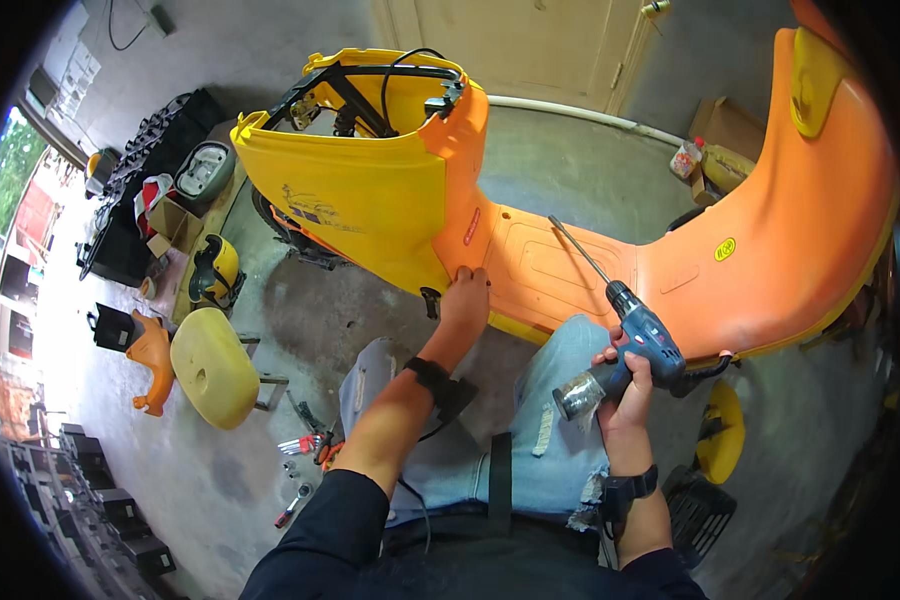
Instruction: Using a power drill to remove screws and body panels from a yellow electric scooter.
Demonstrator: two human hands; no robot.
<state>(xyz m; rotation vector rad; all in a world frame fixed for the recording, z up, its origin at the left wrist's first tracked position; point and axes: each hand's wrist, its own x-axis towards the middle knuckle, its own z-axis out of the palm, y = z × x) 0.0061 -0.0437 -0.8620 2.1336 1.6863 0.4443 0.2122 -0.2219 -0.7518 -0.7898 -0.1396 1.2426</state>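
Note:
My left hand [464, 298] has its fingers curled at the lower seam between the yellow front panel [340, 200] and the orange body of the scooter [770, 260], beside a small black bracket [431, 300]; what the fingertips hold is hidden. In my right hand [625, 400] is a blue cordless drill [642, 335], held over my thigh. Its long thin bit [579, 247] points up and away, across the orange footboard [540, 260]. The front housing's top is open, with black tubes and a cable showing.
A yellow stool [210, 370], orange panel [150, 380] and scattered hand tools [300, 450] lie left on the floor. Behind them are black parts [135, 230] and a yellow helmet [220, 270]. Cardboard boxes [720, 130] stand back right. A yellow piece [720, 440] lies right of my knee.

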